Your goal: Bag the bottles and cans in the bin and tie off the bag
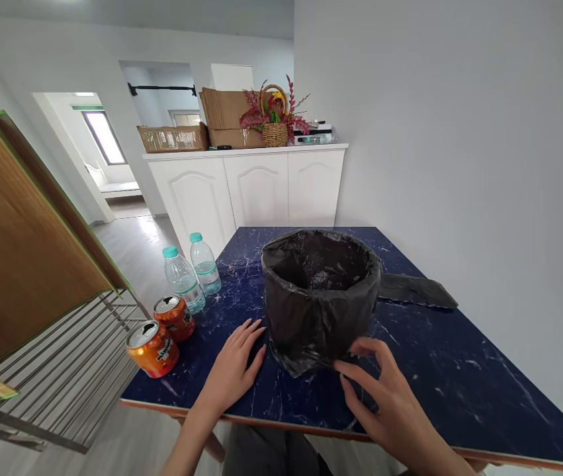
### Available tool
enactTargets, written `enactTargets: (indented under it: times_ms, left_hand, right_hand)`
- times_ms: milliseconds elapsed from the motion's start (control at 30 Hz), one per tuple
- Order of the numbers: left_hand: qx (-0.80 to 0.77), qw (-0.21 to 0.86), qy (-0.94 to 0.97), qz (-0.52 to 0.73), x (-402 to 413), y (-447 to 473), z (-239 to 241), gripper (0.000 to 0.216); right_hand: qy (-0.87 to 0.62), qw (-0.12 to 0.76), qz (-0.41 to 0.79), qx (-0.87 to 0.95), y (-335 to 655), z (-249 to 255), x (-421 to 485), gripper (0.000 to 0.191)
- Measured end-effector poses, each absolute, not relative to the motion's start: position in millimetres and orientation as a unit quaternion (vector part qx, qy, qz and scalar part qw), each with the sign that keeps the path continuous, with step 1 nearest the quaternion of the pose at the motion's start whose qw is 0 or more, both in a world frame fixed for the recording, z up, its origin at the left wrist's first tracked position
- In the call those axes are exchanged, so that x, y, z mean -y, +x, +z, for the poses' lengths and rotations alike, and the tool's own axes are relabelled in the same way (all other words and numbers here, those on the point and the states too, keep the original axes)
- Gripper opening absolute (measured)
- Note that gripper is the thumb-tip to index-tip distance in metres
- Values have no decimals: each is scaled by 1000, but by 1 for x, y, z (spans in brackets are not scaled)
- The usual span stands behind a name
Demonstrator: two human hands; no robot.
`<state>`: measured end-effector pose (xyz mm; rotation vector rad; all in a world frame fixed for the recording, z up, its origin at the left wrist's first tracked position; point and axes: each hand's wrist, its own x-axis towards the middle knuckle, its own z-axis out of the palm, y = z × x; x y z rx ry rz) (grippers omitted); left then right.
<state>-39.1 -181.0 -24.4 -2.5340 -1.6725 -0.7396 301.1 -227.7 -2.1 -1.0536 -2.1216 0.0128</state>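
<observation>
A small bin lined with a black plastic bag point(319, 291) stands in the middle of the dark blue marble-patterned table point(460, 377). My left hand point(234, 367) lies flat and open on the table just left of the bin, fingers stretched toward its base. My right hand point(385, 396) hovers at the bin's lower right with fingers spread and curled, fingertips touching the loose bag edge. Neither hand grips anything. Near the table's left edge sit two orange soda cans point(162, 337) and two water bottles point(192, 274).
A spare black bag point(417, 291) lies flat to the right of the bin. A metal rack with a bamboo mat point(28, 264) stands at the left. White cabinets point(256, 188) with cardboard boxes and a flower basket point(275, 119) line the back wall.
</observation>
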Motion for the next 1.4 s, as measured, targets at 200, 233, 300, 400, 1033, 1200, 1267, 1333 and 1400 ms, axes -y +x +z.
enactTargets:
  times_ms: [200, 233, 300, 400, 1033, 1200, 1267, 1333, 1400]
  left_hand:
    - [537, 8, -811, -231, 182, -39, -24, 42]
    - [538, 9, -811, -230, 182, -39, -24, 42]
    - [539, 11, -811, -226, 182, -38, -23, 42]
    - [539, 11, -813, -222, 183, -38, -22, 42]
    - [562, 174, -771, -242, 163, -33, 75, 32]
    - [648, 258, -700, -154, 109, -45, 148, 38]
    - [675, 268, -674, -137, 81, -55, 163, 42]
    - [699, 268, -651, -125, 54, -67, 172, 44]
    - [725, 260, -628, -109, 32, -79, 177, 42]
  right_hand:
    - [-403, 320, 33, 856, 313, -20, 230, 45]
    - [-401, 314, 40, 860, 316, -22, 230, 45]
    - [-399, 318, 60, 858, 320, -24, 228, 44]
    - [-406, 349, 121, 836, 327, -26, 224, 39]
    - [-467, 477, 391, 634, 349, -49, 204, 43]
    - [-477, 537, 410, 561, 350, -54, 203, 37]
    - [-481, 562, 411, 532, 350, -54, 202, 46]
    - [-483, 571, 409, 523, 350, -55, 201, 51]
    - [-478, 572, 405, 530, 350, -56, 200, 49]
